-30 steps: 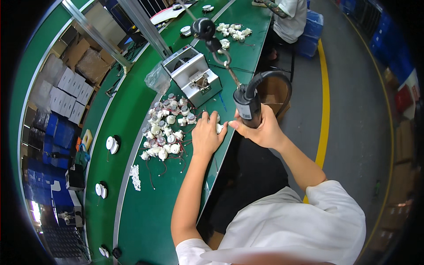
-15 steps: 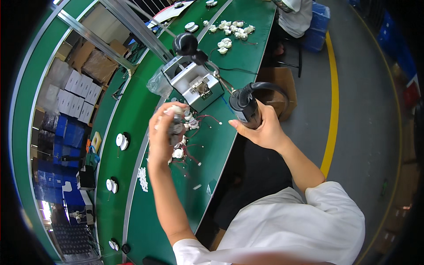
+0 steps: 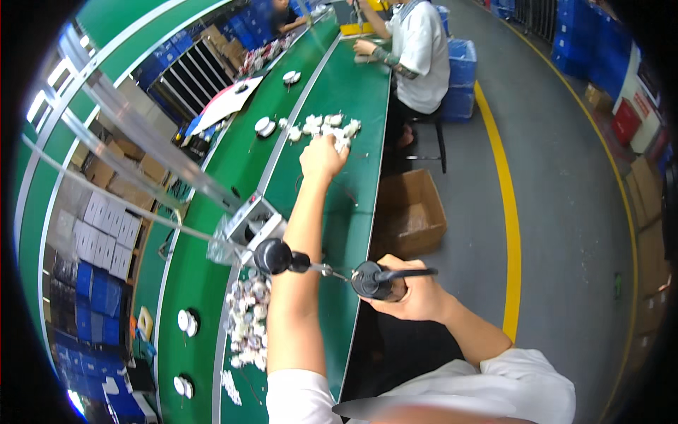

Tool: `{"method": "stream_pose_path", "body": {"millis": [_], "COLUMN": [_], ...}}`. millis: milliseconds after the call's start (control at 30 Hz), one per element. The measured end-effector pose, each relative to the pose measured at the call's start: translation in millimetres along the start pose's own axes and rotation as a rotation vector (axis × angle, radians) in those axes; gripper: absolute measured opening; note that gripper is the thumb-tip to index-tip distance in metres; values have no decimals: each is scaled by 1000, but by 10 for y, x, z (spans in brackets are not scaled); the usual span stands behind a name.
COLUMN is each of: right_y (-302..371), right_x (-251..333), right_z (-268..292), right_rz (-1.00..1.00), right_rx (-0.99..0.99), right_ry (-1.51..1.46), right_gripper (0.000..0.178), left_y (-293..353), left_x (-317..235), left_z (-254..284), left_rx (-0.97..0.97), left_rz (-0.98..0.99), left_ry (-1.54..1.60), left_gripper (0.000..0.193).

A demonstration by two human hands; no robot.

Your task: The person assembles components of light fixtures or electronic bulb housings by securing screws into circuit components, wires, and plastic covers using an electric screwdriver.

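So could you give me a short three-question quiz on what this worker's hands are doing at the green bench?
1. True or false: the right hand holds a black power screwdriver.
2. The left hand reaches into: A) the cardboard box, B) the far pile of small white parts, C) a blue crate.
3. What colour is the floor line?

Key: 1 true; 2 B; 3 yellow.
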State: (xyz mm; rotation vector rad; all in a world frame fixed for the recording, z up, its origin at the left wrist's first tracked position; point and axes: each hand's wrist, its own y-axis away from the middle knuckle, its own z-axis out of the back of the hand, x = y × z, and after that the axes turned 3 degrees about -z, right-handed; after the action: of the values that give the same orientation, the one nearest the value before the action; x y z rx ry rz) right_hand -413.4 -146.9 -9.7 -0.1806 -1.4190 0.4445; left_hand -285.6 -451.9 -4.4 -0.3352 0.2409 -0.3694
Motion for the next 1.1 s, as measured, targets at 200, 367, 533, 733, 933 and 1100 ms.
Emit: {"method": "stream_pose_path", "body": {"millis": [200,367,533,733,933,1100], "right_y": [-132,-75,-146,-616,-716,29], "right_x": [-18,2,-62,-266,-192,-164], "right_z": [9,-82,-395,-898,-1564,-2096], "right_rz": [3,-48,14,-25,-14,160], "right_rx": [29,87,93,95,105,139], "right_ry": [-40,-35,-30,-37,-317,266], "right_gripper": [42,45,44,43,29,43], "left_y": [-266,203,1973,4327,5017,5394], "left_x": [625,429,366,771,665,598], "left_z": [-361,670,1804,1824,1637,1515], "left_rx": [230,194,128,-132,-118,-191], "left_rz": [-30,-279,-181,221,209,216], "left_ry": [-174,-83,321,83,-99,4], "left_gripper": [79,68,43,21,49,43]}}
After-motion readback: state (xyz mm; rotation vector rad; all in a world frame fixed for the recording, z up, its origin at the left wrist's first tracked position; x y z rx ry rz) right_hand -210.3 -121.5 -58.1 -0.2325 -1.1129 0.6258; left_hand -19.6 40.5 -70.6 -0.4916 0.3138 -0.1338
